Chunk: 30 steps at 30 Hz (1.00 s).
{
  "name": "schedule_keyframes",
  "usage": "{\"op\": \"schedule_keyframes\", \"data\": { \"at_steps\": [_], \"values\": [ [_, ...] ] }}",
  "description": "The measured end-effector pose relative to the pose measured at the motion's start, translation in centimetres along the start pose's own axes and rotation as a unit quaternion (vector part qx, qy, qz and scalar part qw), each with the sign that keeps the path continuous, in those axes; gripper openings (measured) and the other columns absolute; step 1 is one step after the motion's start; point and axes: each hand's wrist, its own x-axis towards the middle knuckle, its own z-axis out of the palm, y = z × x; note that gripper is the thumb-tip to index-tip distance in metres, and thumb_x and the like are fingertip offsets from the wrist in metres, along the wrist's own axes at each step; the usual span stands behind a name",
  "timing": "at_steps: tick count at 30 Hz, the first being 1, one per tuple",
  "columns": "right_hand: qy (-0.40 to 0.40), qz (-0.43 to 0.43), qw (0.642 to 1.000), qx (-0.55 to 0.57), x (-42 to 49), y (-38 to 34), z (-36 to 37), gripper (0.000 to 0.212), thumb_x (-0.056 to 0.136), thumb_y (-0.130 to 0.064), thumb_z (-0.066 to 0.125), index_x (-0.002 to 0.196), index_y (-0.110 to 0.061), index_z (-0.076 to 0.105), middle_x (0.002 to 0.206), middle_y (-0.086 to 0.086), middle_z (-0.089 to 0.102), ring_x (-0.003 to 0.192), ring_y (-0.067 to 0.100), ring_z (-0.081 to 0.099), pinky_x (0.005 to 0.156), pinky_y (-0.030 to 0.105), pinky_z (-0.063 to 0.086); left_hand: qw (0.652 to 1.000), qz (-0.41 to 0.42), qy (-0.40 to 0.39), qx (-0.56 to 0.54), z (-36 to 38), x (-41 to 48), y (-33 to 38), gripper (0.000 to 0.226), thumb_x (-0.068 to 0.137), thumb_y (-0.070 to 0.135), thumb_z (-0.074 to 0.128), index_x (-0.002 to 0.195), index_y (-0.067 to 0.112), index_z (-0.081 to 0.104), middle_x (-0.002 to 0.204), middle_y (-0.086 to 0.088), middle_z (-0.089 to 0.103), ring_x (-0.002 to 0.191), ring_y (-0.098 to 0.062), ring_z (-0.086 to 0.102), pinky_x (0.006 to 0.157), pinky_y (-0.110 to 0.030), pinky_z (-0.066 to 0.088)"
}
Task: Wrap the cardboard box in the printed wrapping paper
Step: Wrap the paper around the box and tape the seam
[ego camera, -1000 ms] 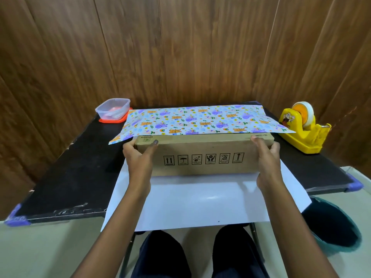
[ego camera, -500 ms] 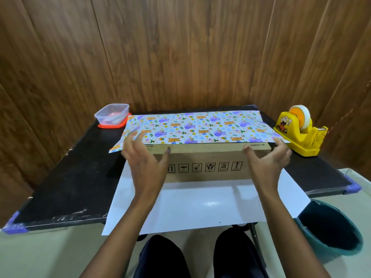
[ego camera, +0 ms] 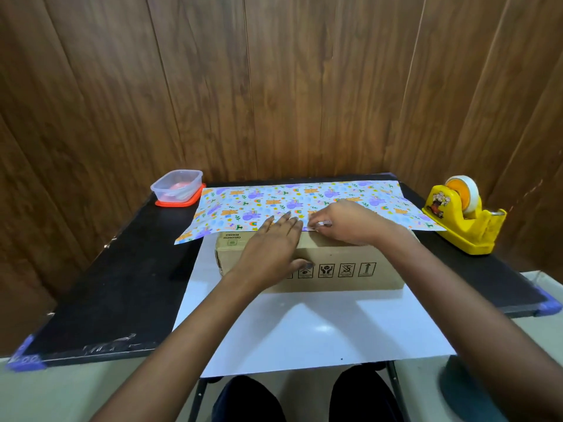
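Observation:
The long cardboard box (ego camera: 374, 257) lies on the white underside of the wrapping paper (ego camera: 304, 327) on the black table. The paper's far half, printed side up (ego camera: 304, 194), is folded over the box top. Its edge runs along the top near the front. My left hand (ego camera: 271, 248) lies flat on the box top with straight fingers touching that edge and the thumb down the front face. My right hand (ego camera: 347, 222) is just to its right, fingers curled, pinching the paper's edge at the middle of the box.
A yellow tape dispenser (ego camera: 463, 220) stands at the table's right side. A clear plastic container (ego camera: 176, 185) on a red lid sits at the back left. The black table (ego camera: 122, 269) has blue corner guards. A teal bin (ego camera: 475, 391) is on the floor at right.
Both hands let go of the box's ends and moved inward to the middle of its top. The left now lies flat there and the right pinches the paper's edge.

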Motion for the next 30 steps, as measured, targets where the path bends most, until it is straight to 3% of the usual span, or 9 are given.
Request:
{"op": "schedule_keyframes", "data": {
  "at_steps": [6,10,13,16,18,20,27,30],
  "values": [
    [0.039,-0.056,0.984,-0.162,0.7,0.2,0.5,0.028,0.097,-0.019,0.036,0.100,-0.007,0.061,0.098,0.012,0.066,0.089,0.031,0.059,0.070,0.033,0.037,0.999,-0.033,0.012,-0.018,-0.2,0.1,0.5,0.083,0.089,0.058,0.043,0.149,0.010,0.011,0.157,-0.003,0.013,0.145,-0.014,0.004,0.117,-0.033,-0.001],
    [0.192,-0.136,0.969,-0.081,0.2,1.1,1.9,0.023,0.082,-0.013,0.047,0.069,-0.005,0.064,0.060,0.007,0.062,0.045,0.028,0.056,0.045,0.022,0.032,0.996,-0.052,0.052,-0.044,0.0,0.2,0.9,0.089,0.085,0.059,0.049,0.148,0.009,0.012,0.155,-0.004,0.019,0.144,-0.015,0.010,0.117,-0.034,0.002],
    [0.230,-0.147,0.959,-0.075,-0.6,1.6,2.9,0.033,0.081,-0.020,0.039,0.069,-0.008,0.067,0.059,0.003,0.063,0.040,0.025,0.053,0.040,0.017,0.035,0.992,-0.070,0.087,-0.050,0.3,0.4,1.1,0.083,0.083,0.050,0.060,0.144,0.007,0.027,0.144,-0.007,0.039,0.136,-0.021,0.031,0.114,-0.036,0.015],
    [0.229,-0.147,0.961,-0.050,-1.3,2.0,2.9,0.033,0.083,-0.020,0.039,0.074,-0.005,0.067,0.062,0.006,0.064,0.044,0.027,0.057,0.038,0.022,0.043,0.989,-0.089,0.117,-0.027,0.9,0.5,0.7,0.071,0.071,0.043,0.074,0.127,0.004,0.052,0.115,-0.008,0.061,0.107,-0.029,0.057,0.091,-0.040,0.042],
    [0.233,-0.149,0.960,-0.039,-1.6,2.2,3.2,0.032,0.084,-0.019,0.039,0.076,-0.004,0.067,0.064,0.006,0.065,0.046,0.027,0.058,0.038,0.025,0.045,0.985,-0.095,0.145,0.003,1.4,0.5,0.3,0.067,0.059,0.043,0.082,0.112,0.006,0.062,0.097,-0.005,0.067,0.088,-0.026,0.064,0.074,-0.035,0.049],
    [0.242,-0.149,0.958,-0.026,-1.8,2.3,3.8,0.032,0.085,-0.019,0.040,0.077,-0.004,0.067,0.066,0.006,0.066,0.049,0.026,0.060,0.038,0.026,0.046,0.982,-0.096,0.158,0.026,1.6,0.5,0.3,0.065,0.054,0.045,0.084,0.104,0.008,0.065,0.089,-0.002,0.067,0.080,-0.023,0.064,0.067,-0.031,0.049],
    [0.297,-0.078,0.950,-0.057,-2.2,0.7,5.6,0.030,0.083,-0.021,0.042,0.077,-0.009,0.069,0.072,0.000,0.069,0.048,0.021,0.061,0.034,0.018,0.038,0.989,-0.040,0.141,0.027,1.1,1.0,-0.9,0.042,0.061,0.043,0.080,0.088,0.014,0.067,0.089,-0.001,0.069,0.082,-0.023,0.066,0.076,-0.036,0.047],
    [0.300,-0.047,0.951,-0.055,-2.5,0.3,6.1,0.031,0.084,-0.024,0.041,0.081,-0.012,0.069,0.081,-0.002,0.070,0.058,0.019,0.066,0.038,0.018,0.040,0.997,0.022,0.078,-0.012,0.7,1.3,-1.4,0.051,0.081,0.039,0.065,0.124,0.012,0.058,0.131,-0.008,0.057,0.120,-0.024,0.054,0.096,-0.038,0.038]
  ]
}}
